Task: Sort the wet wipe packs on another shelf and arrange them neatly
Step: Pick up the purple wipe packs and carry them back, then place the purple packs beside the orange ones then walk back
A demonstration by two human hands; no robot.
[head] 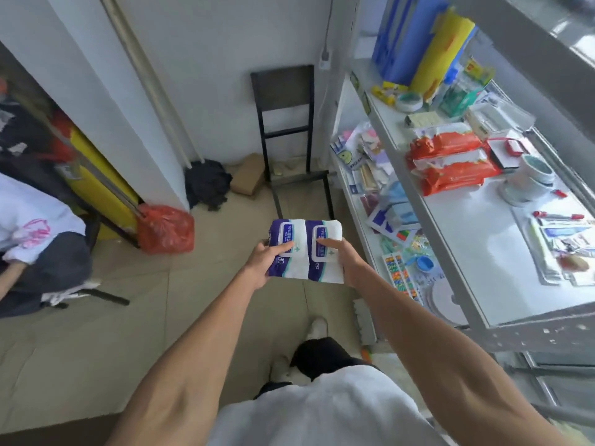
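1. While both hands carry the load in mid-air above the floor, the two purple-and-white wet wipe packs (305,249) lie side by side, just left of the shelf unit (528,329).
2. Left hand (262,263) clasps the left pack, thumb on top; right hand (346,263) clasps the right pack, index finger laid across its flap. Each grip is closed on its pack.
3. Suggested handling: keep the packs level and pressed together, then set them down flat beside the orange wet wipe packs (450,162) on the white shelf, long edges parallel, flaps up.
4. Soft pouches probably sag; support from beneath helps.
5. Legible print: "75%" heads each flap label; remaining characters are too blurred to read. Orange pack lettering is unreadable.
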